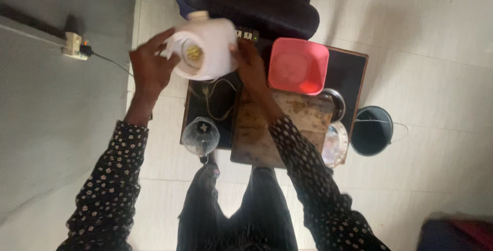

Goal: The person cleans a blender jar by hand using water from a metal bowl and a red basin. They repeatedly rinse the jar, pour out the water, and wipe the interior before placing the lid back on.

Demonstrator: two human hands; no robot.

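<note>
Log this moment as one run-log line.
left hand: grips white mixer base | right hand: grips it too | base lifted above small dark table | nearby: pink tub, clear jar

The person wears a dark, near-black top printed all over with small pale flowers. Its long sleeves run down both arms and end at the wrists, leaving the left hand (149, 69) and the right hand (250, 66) bare. No rings, watch or bangles can be made out on either. Below the sleeves, the lower garment is plain dark fabric that falls in soft vertical folds.
</note>
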